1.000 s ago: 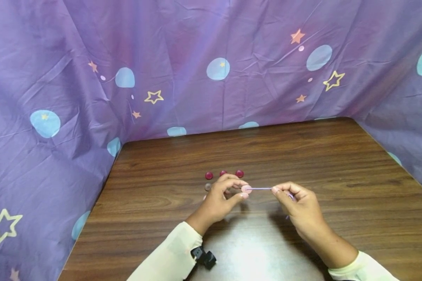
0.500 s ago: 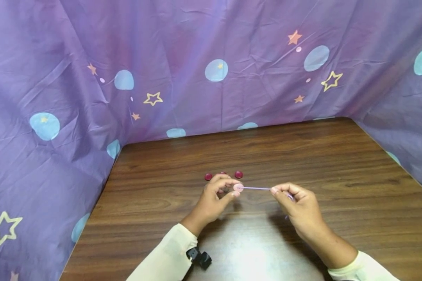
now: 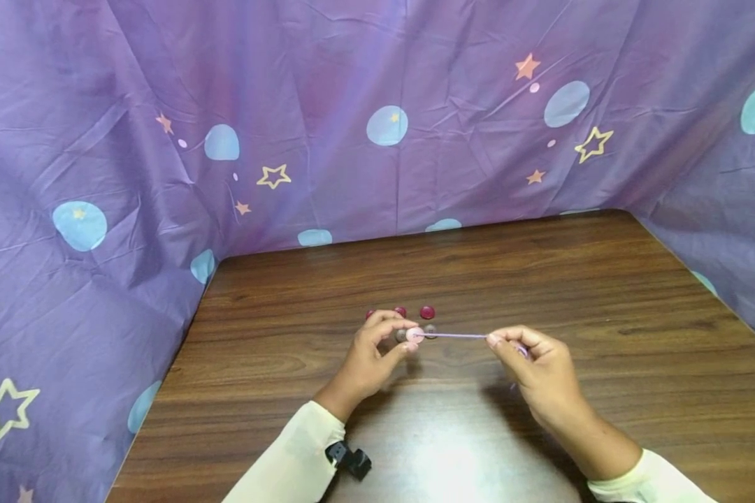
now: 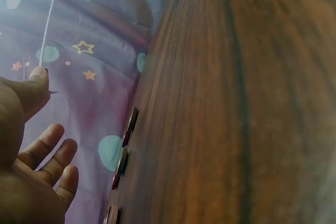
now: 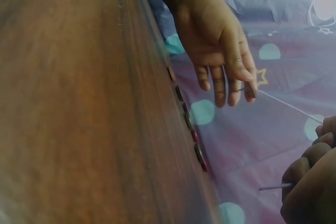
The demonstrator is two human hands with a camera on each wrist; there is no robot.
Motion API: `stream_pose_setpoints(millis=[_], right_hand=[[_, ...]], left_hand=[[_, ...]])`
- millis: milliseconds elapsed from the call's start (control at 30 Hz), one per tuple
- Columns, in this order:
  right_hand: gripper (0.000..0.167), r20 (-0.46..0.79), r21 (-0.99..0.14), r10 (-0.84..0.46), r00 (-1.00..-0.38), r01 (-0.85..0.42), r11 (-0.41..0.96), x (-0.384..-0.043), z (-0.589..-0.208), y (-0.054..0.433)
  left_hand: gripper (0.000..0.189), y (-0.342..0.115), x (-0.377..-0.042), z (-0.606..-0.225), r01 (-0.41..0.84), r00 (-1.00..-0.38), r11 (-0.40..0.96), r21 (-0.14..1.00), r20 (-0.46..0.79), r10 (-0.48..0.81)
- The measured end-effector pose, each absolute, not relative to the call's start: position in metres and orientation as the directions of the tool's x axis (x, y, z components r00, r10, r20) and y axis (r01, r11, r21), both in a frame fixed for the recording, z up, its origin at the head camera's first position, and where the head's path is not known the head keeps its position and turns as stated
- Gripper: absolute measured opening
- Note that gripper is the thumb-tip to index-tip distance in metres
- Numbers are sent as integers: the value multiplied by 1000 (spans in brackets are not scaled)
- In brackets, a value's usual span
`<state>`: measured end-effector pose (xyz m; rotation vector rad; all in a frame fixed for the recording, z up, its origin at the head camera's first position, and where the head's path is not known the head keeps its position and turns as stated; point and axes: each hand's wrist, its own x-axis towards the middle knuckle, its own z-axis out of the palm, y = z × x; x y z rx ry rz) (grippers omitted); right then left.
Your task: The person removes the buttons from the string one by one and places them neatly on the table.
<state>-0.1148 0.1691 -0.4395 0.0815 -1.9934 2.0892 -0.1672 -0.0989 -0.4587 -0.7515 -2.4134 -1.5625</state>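
Between thumb and forefinger, my left hand (image 3: 368, 360) pinches a pale pink button (image 3: 415, 335) by its rim, above the table. A thin purple string (image 3: 456, 335) runs taut from the button's middle to my right hand (image 3: 541, 370), which pinches it between thumb and forefinger. More string is bunched in the right palm, and a loose end (image 5: 274, 187) sticks out below that fist in the right wrist view. The other fingers of the left hand are spread loosely. Behind the held button, brown buttons (image 3: 430, 331) lie on the table.
Dark red buttons (image 3: 427, 312) form a row on the wooden table (image 3: 604, 293) just beyond the left hand, which partly covers one. A purple curtain (image 3: 327, 105) with stars and dots hangs along the table's back and sides.
My left hand has drawn the pink button leftward, lengthening the taut string between the hands. A brown button now shows to its right. The right hand has stayed nearly in place.
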Motion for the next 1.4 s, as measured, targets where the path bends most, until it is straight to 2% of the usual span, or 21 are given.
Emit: stream_pose_setpoints(millis=[300, 567, 767, 1167, 1400], right_hand=[[23, 239, -959, 147, -960, -257, -118, -115, -437, 170], [25, 270, -932, 149, -951, -297, -206, -115, -434, 172], [25, 301, -910, 149, -942, -330, -251, -116, -432, 174], [25, 284, -918, 152, -947, -315, -242, -117, -431, 173], [26, 262, -929, 160, -952, -293, -225, -117, -432, 173]], left_hand=[[28, -106, -165, -463, 489, -862, 312, 814, 396, 317], [29, -114, -158, -462, 357, -922, 337, 871, 270, 279], [31, -117, -156, -466, 347, -929, 330, 878, 273, 250], [31, -121, -156, -466, 380, -922, 388, 839, 309, 234], [29, -122, -155, -464, 374, -921, 430, 822, 274, 277]])
